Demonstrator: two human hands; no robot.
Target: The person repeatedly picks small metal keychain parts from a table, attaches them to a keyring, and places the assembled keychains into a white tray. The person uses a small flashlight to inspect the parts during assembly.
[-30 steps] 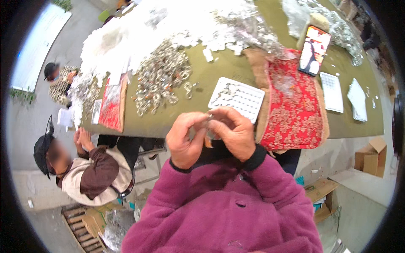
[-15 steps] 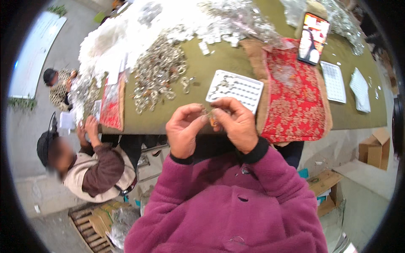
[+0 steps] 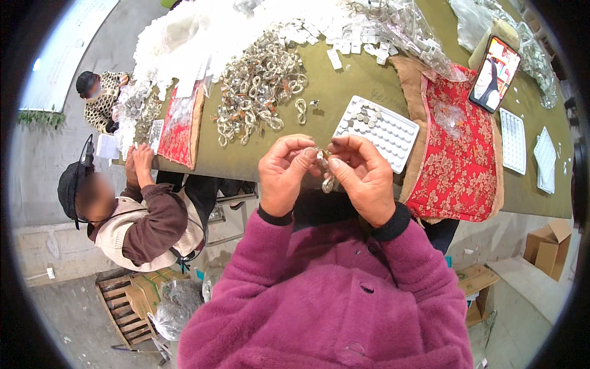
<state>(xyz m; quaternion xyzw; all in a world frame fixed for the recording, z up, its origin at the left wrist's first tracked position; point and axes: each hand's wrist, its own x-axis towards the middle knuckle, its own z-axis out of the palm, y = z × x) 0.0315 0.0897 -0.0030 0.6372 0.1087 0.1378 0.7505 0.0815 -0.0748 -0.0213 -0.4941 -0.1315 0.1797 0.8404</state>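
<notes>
Left hand (image 3: 284,175) and right hand (image 3: 362,175) both pinch small silver link (image 3: 326,172), held above table (image 3: 344,80) edge, near tray (image 3: 376,130). Risk: grip slips, link drops to floor.

The person wore a fuzzy magenta fleece top, pretty thick looking, with a couple of matching buttons down the front (one near the collar, one lower). Black ribbed cuffs poked out at both wrists, left hand (image 3: 284,175) and right hand (image 3: 362,178) bare, no gloves
</notes>
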